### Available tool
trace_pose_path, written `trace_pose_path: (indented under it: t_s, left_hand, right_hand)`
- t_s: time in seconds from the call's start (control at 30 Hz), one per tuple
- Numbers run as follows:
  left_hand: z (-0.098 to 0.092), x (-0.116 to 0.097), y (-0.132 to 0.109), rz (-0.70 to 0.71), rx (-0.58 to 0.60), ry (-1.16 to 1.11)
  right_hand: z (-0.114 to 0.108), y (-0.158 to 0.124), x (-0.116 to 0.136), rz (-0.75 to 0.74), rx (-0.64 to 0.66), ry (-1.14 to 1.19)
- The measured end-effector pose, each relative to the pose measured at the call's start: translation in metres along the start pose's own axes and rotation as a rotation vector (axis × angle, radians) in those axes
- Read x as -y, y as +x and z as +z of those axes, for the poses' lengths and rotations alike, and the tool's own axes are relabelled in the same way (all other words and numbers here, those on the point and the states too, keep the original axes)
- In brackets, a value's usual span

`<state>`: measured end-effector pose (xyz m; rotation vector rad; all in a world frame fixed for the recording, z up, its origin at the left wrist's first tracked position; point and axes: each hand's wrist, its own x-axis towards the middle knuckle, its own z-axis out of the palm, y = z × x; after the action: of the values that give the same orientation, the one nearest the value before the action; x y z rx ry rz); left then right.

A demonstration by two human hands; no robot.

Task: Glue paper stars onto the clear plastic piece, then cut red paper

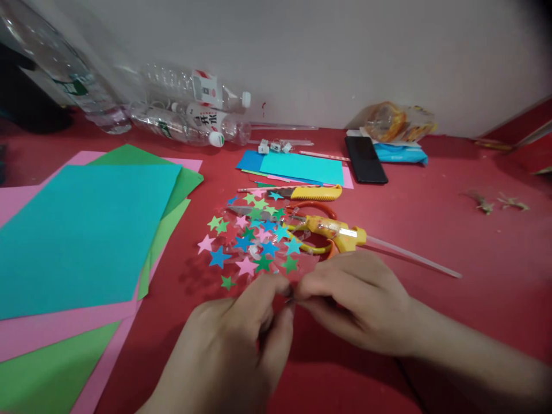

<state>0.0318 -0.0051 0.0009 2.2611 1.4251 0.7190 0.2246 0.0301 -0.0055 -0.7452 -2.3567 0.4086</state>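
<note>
My left hand (233, 345) and my right hand (353, 302) meet fingertip to fingertip low over the red table (452, 230), both pinched on a tiny item that I cannot make out. Just beyond the fingers lies a scatter of small paper stars (250, 236) in blue, pink, green and turquoise. A yellow glue gun (340, 233) with a clear glue stick (414, 259) lies right of the stars, over orange-handled scissors (313, 210).
Large sheets of turquoise, green and pink paper (81, 241) cover the left. A yellow utility knife (314, 192), smaller paper sheets (302, 168), a black phone (365, 160), snack bags (399, 129) and empty plastic bottles (190, 123) lie further back by the wall.
</note>
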Motion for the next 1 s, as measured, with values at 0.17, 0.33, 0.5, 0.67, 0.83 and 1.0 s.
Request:
trace_pose_path:
  t_s: [0.17,0.33,0.5,0.67,0.83,1.0]
  left_hand:
    - [-0.0015,-0.0010,0.0026,-0.023,0.004,0.033]
    - [-0.0022,-0.0011,0.0034,-0.045,-0.005,0.035]
    - [-0.0045,-0.0007,0.0046,-0.063,-0.052,0.042]
    - [-0.0063,0.0014,0.0045,-0.017,-0.086,0.082]
    - [-0.0065,0.0025,0.0040,0.018,-0.121,0.131]
    - [-0.0029,0.0041,0.0014,-0.017,-0.100,0.147]
  right_hand:
    - [0.0035,-0.0005,-0.0010,0.000,-0.004,-0.014]
    - [0.0042,-0.0014,-0.0019,-0.015,-0.027,-0.012]
    - [0.0001,0.0001,0.0000,-0.014,-0.052,-0.042]
    - [-0.0017,0.0015,0.0012,-0.022,-0.039,-0.053]
    - [-0.0024,0.0017,0.0016,-0.020,-0.042,-0.047]
    - [-0.0020,0.0006,0.0020,-0.021,-0.017,-0.049]
